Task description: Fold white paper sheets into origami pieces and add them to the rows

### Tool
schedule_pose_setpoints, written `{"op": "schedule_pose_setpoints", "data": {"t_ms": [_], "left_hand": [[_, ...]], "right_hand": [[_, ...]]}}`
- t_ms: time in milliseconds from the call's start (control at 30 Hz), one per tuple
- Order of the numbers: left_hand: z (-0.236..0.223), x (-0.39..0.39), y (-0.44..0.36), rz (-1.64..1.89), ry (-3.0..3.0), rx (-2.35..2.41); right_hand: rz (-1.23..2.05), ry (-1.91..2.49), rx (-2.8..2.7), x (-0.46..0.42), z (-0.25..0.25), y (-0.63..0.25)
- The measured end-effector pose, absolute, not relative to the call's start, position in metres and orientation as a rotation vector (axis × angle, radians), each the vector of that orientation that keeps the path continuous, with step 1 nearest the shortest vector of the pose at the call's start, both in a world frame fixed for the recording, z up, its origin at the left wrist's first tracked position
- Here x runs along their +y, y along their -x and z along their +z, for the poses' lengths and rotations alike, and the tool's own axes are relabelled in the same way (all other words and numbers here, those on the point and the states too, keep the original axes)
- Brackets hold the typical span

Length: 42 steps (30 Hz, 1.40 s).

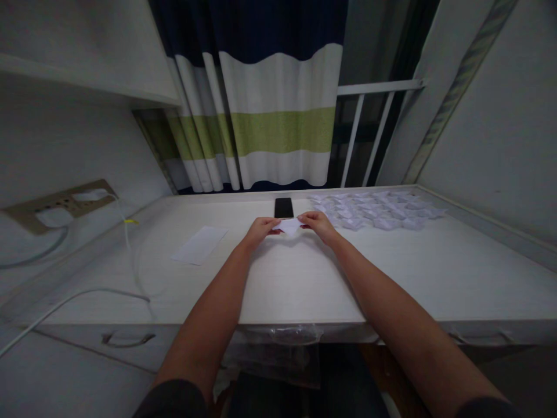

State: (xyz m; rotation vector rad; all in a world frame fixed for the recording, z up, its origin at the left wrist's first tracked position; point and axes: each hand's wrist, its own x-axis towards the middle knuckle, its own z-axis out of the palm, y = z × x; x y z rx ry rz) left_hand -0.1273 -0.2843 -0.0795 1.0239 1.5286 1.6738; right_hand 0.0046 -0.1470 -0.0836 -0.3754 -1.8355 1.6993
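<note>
Both arms reach out over a white desk (304,284). My left hand (261,228) and my right hand (317,223) pinch the two ends of a small folded white paper (290,226), held just above the desk between them. The fingers of both hands are closed on the paper. A black phone (284,207) lies flat just behind the paper.
Several folded white paper pieces (376,210) lie spread at the back right. A flat white paper sheet (200,244) lies at the left. A white cable (130,255) runs from a wall socket strip (58,203). A striped curtain (278,116) hangs behind.
</note>
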Motion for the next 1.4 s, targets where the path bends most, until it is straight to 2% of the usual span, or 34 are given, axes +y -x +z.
{"op": "schedule_pose_setpoints", "data": {"t_ms": [367,700,1200,1400], "left_hand": [[-0.077,-0.284,0.122,1.625,-1.041,1.553],[-0.081,-0.282,0.122,1.605,-1.133,1.666],[-0.079,-0.282,0.119,1.648,-1.169,1.667],[-0.080,-0.283,0.119,1.631,-1.148,1.626]], "right_hand": [[1.667,0.407,-1.928,-0.153,-0.085,-0.005],[1.287,0.307,-2.142,-0.157,-0.084,-0.003],[1.184,0.275,-2.135,-0.165,-0.079,-0.001],[1.250,0.306,-2.045,-0.163,-0.081,0.000]]}}
